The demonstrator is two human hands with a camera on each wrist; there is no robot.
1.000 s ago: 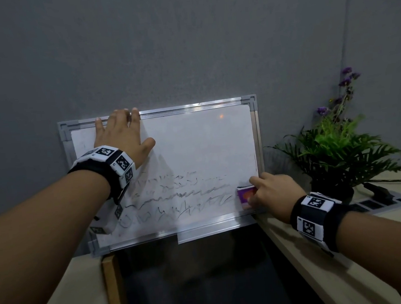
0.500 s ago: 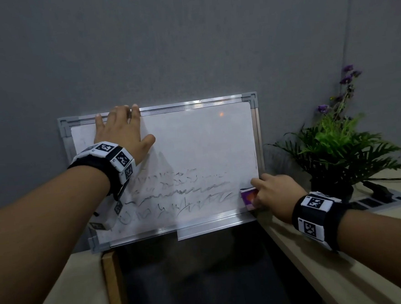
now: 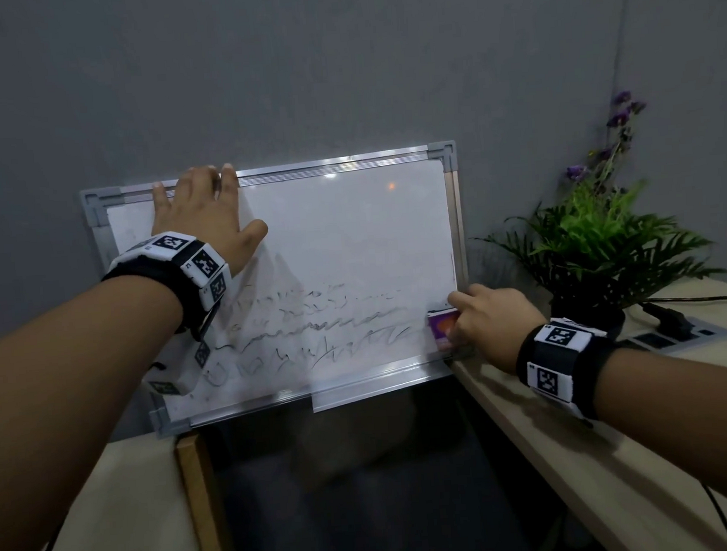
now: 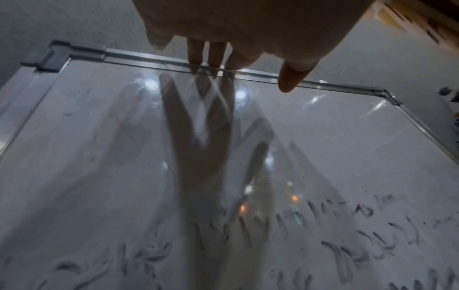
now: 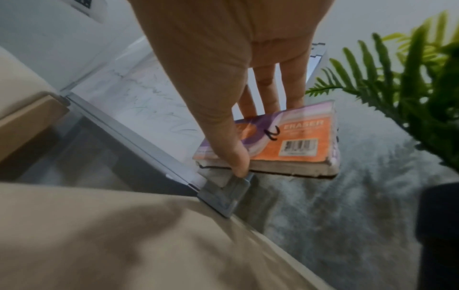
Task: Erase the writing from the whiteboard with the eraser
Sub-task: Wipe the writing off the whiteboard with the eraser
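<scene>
A framed whiteboard (image 3: 350,233) leans against the grey wall, with smeared dark writing (image 3: 313,326) across its lower half. My left hand (image 3: 202,209) lies flat on its upper left part, fingers straight and reaching the top frame (image 4: 261,75). My right hand (image 3: 485,314) grips the orange and purple eraser (image 3: 443,328) at the board's lower right corner. In the right wrist view the thumb and fingers pinch the eraser (image 5: 293,141) by its edges, just above the frame corner (image 5: 223,198).
A potted green plant (image 3: 596,242) with purple flowers stands right of the board on a beige desk (image 3: 623,450). A power strip (image 3: 675,331) with a black cable lies behind my right wrist. A dark gap (image 3: 347,491) opens between the two desk tops below the board.
My right hand has slid the eraser slightly rightward to the board's lower right corner. The left hand stays pressed on the board.
</scene>
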